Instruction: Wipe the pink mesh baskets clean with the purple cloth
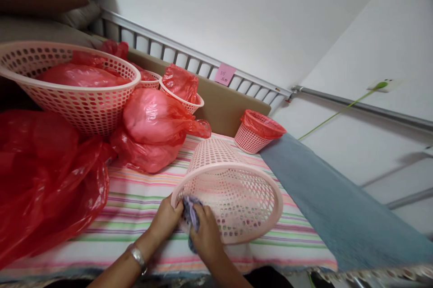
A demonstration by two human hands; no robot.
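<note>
Through the head camera I have a tipped basket (227, 167) right in front of me, pale pink and full of holes, lying on its side on a striped sheet (135, 193) with its mouth turned toward me. My left hand (166, 219) is at the near left of its rim, fingers clamped on the edge — a silver bracelet (137, 255) sits on that wrist. My right hand (207, 232) has its fingers curled around a bunched grey-purple cloth (191, 216), which I see against the inside of the rim, just beside the left hand.

To the left, a loose red bag (43, 180) spreads over the sheet, and a stuffed red bundle (152, 121) rests near the tipped basket. Behind them stands a large basket (101, 89) with red plastic inside. Farther back, beyond the tipped basket, I make out a red-lined basket (251, 140) beside a blue strip (321, 207) of fabric — and a pink note (224, 74) on the metal railing (199, 49).
</note>
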